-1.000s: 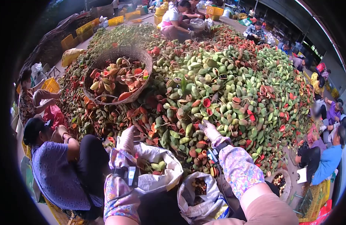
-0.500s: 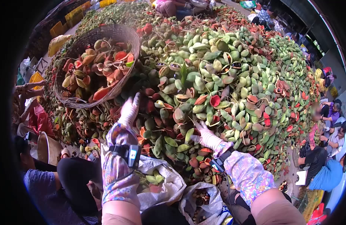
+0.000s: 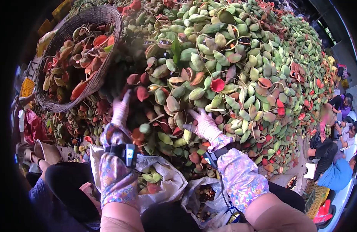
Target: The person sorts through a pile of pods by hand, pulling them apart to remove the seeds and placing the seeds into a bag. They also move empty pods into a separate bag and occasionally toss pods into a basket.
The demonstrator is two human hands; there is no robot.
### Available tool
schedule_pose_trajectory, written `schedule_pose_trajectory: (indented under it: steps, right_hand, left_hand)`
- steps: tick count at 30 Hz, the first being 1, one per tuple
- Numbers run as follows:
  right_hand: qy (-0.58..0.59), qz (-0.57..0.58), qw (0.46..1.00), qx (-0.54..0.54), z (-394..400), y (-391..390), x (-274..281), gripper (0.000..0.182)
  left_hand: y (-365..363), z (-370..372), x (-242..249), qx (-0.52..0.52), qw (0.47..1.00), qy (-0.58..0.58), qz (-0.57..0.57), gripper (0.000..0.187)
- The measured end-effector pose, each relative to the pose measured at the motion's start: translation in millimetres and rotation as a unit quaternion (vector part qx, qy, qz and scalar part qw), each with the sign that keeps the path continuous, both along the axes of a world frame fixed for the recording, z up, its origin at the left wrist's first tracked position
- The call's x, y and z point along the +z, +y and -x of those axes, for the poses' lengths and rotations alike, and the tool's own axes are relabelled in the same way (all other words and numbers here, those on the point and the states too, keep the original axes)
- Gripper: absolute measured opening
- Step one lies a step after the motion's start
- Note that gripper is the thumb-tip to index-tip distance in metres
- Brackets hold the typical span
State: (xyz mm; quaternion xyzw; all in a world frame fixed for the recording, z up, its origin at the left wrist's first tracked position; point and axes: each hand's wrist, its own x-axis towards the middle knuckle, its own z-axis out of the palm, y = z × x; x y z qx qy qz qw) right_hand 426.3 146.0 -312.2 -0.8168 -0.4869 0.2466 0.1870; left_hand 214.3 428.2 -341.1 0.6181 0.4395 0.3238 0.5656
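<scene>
A large heap of green and reddish seed pods [image 3: 197,94] spreads in front of me, several split open with dark seeds showing. My left hand [image 3: 121,112], in a pale striped glove, reaches to the heap's near left side beside a red pod [image 3: 142,93]. Its visible fingers are stretched out; the rest are in shadow. My right hand [image 3: 205,125], gloved alike, rests against pods near the centre with its fingers spread. Between the hands lies a round green pod with a stem [image 3: 144,128]. I see nothing gripped in either hand.
A wicker basket [image 3: 115,29] of split pods leans on the heap at left. Below my hands are a white sack [image 3: 171,178] with green pods and a bag [image 3: 188,201] of dark seeds. Other people sit at right near a yellow crate [image 3: 315,197].
My view has shifted, so the basket sits farther left and the heap higher. Pods between my hands have moved, and a round green one with a stem now shows by my left hand.
</scene>
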Motion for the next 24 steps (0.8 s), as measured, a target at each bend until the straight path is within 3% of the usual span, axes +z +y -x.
schedule_pose_trajectory:
  steps: [2, 4, 6, 7, 8, 9, 10, 11, 12, 13, 14, 16, 18, 19, 20, 21, 22, 23, 24]
  right_hand:
    - [-0.030, 0.020, 0.999, 0.024, 7, -10, 2, 0.081]
    - [-0.064, 0.031, 0.995, 0.065, 12, -18, 7, 0.079]
    - [-0.012, 0.016, 0.998, 0.051, 18, -30, 24, 0.080]
    - [-0.021, 0.016, 0.998, 0.056, 19, -36, 22, 0.082]
    - [-0.105, -0.036, 0.992, 0.054, 23, -45, 10, 0.067]
    - [-0.088, -0.031, 0.993, 0.071, 24, -53, 7, 0.066]
    - [-0.070, -0.028, 0.993, 0.089, 25, -58, 6, 0.066]
    - [-0.069, -0.033, 0.993, 0.088, 31, -68, 6, 0.066]
    - [-0.056, 0.009, 0.992, 0.110, 38, -80, 8, 0.065]
    - [-0.044, 0.052, 0.989, 0.134, 41, -93, 8, 0.064]
    - [-0.011, -0.043, 0.994, 0.099, 44, -111, -5, 0.066]
    - [0.063, 0.094, 0.989, 0.096, 44, -139, -6, 0.072]
    - [0.135, 0.077, 0.982, 0.107, 44, -159, -10, 0.067]
    - [0.218, 0.138, 0.960, 0.108, 40, -168, -21, 0.062]
    - [0.394, 0.175, 0.899, 0.072, 32, -166, 1, 0.056]
    - [0.228, 0.175, 0.948, 0.139, 22, -167, 11, 0.052]
    - [0.056, 0.170, 0.963, 0.201, 15, -166, 18, 0.048]
    - [0.086, 0.218, 0.957, 0.171, 4, -146, 43, 0.046]
    - [0.119, 0.267, 0.946, 0.139, -12, -121, 73, 0.044]
  left_hand:
    - [-51, -3, 7, -0.030, 0.996, -0.041, 0.073, 0.037]
    - [-74, -8, -24, -0.058, 0.996, -0.064, -0.014, 0.031]
    - [-93, -9, -1, -0.085, 0.990, -0.094, 0.059, 0.029]
    - [-101, -8, 8, -0.107, 0.992, -0.071, 0.020, 0.028]
    - [-112, -8, 13, -0.118, 0.987, -0.094, 0.053, 0.026]
    - [-116, 1, -10, -0.153, 0.988, 0.029, -0.012, 0.026]
    - [-135, -3, 5, -0.167, 0.985, 0.023, -0.022, 0.029]
    - [-152, -7, 29, -0.223, 0.963, 0.106, -0.108, 0.030]
    - [-163, -12, 21, -0.295, 0.947, 0.101, -0.078, 0.031]
    - [-180, -16, 37, -0.266, 0.947, 0.132, -0.122, 0.030]
    - [-184, -18, 26, -0.290, 0.944, 0.119, -0.102, 0.034]
    - [-196, -22, 44, -0.333, 0.922, 0.123, -0.154, 0.041]
    - [-214, -18, 53, -0.438, 0.872, 0.127, -0.178, 0.048]
    - [-221, -15, 61, -0.507, 0.838, 0.124, -0.160, 0.053]
    - [-227, -14, 62, -0.511, 0.829, 0.029, -0.225, 0.051]
    - [-223, -18, 84, -0.508, 0.845, 0.036, -0.167, 0.049]
    - [-216, -21, 107, -0.503, 0.857, 0.043, -0.105, 0.047]
    - [-200, -28, 125, -0.434, 0.890, 0.080, -0.109, 0.038]
    - [-173, -37, 129, -0.333, 0.918, -0.027, -0.213, 0.030]
